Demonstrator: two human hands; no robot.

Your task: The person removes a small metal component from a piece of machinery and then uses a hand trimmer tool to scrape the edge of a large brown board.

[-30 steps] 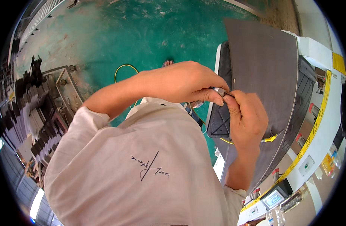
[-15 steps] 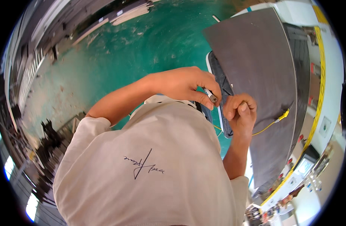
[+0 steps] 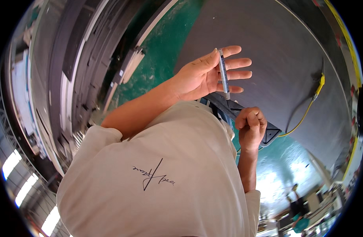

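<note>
My left hand [image 3: 199, 75] is raised over the edge of a dark board. Its thumb and index finger pinch one end of a slim marker pen [image 3: 223, 75], pale with a dark label and greyish ends. The other fingers spread out behind it, and the pen points down toward my body. Below and to the right, my right hand [image 3: 251, 124] is closed, thumb pressed on curled fingers. Whatever it grips, if anything, is too small to make out. The hands are apart.
A large dark grey board [image 3: 276, 59] lies in front, above a black frame [image 3: 271, 134]. On it rests a yellow connector [image 3: 319, 85] with a yellow cable. Stacked long panels [image 3: 67, 79] stand left on the green floor [image 3: 161, 43]. A person [image 3: 300, 221] is far right.
My left hand has moved up and turned, with its fingers spreading and the marker pen swinging upright. My right hand stays closed below. The view has turned, bringing the board closer.
</note>
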